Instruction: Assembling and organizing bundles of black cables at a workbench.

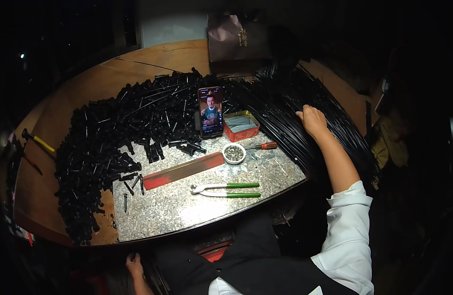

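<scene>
My right hand (313, 120) reaches over a big heap of long thin black rods (280, 105) on the far right. Its fingers are curled down at the rods, and whatever is between them is hidden. Below the table's front edge, at the lower left, my left hand (134, 264) hangs with its fingers drawn together. What it may hold is too dark to make out. Pliers with green handles (229, 190) lie on the speckled stone slab (167, 216) between the two hands. Behind them are a white bowl of small metal parts (233, 154) and a red-handled screwdriver (264, 146).
Black tubular fittings (138, 118) are heaped along the left and back. A phone (210, 113) stands upright beside a red tin of thin rods (241, 129). A red-brown bar (184, 170) crosses the slab. A yellow-handled hammer (39, 141) and a dark bag (238, 42) sit farther out.
</scene>
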A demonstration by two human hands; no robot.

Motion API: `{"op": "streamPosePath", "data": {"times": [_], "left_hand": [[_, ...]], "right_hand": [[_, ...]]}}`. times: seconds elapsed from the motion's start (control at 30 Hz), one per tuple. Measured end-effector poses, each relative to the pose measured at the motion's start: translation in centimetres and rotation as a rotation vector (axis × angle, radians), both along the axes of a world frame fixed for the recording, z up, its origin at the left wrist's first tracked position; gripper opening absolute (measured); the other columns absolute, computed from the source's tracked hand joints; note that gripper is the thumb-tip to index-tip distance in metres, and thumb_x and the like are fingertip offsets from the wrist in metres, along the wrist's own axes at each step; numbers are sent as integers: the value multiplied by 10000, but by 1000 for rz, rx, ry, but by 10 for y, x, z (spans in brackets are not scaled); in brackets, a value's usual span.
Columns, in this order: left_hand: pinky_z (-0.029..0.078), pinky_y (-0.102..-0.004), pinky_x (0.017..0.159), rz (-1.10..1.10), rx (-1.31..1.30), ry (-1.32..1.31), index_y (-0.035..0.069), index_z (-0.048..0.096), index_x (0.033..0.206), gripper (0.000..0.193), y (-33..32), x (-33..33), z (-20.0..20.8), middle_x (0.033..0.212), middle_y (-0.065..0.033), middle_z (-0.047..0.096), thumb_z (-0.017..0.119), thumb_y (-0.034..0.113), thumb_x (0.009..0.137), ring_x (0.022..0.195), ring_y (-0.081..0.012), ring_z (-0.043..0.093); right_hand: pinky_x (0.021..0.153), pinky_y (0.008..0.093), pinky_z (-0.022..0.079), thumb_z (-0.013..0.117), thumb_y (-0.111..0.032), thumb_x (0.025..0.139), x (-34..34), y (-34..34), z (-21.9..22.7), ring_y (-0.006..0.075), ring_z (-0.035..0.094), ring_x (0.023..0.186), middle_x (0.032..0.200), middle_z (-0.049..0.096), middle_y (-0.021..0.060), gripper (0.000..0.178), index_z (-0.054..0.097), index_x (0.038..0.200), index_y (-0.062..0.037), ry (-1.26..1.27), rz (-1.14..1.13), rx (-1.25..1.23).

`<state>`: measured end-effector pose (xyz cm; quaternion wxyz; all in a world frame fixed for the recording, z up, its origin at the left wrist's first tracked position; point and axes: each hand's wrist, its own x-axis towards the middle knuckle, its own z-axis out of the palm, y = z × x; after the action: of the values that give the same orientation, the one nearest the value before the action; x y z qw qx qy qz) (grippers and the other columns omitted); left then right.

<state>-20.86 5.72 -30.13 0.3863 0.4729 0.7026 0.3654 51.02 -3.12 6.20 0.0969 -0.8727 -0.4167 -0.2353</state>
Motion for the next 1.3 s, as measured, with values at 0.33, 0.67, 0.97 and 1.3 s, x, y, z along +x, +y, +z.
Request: {"op": "streamPosePath", "data": {"times": [0.33,0.67,0.97,1.3], "left_hand": [[460,-370,831,-175,173,267,-87,570,1057,394,-7,2,23,996,-195,616,693,172,787,914,-288,597],[439,-403,878,-361,202,348,-59,580,1055,380,-24,23,66,1042,-226,587,690,173,774,994,-383,567],[439,-398,888,-447,172,357,-53,587,1055,372,-31,36,82,1047,-217,596,694,156,766,1000,-379,568],[452,-413,865,-535,235,415,-66,589,1039,371,-27,59,126,1022,-247,604,698,144,752,970,-414,573]], "right_hand": [[774,439,504,594,-260,890,29,5,34,363,632,934,956,660,209,275,680,909,0,60,-153,-128],[786,427,511,632,-190,855,38,5,84,346,640,924,963,667,179,200,683,872,2,-42,-156,-278],[738,420,507,535,-143,866,46,-11,138,336,646,864,898,662,181,165,658,847,-35,-405,-65,-259],[683,413,543,571,-59,826,54,-42,173,322,662,861,911,673,165,117,671,863,-11,-398,-226,-296]]}}
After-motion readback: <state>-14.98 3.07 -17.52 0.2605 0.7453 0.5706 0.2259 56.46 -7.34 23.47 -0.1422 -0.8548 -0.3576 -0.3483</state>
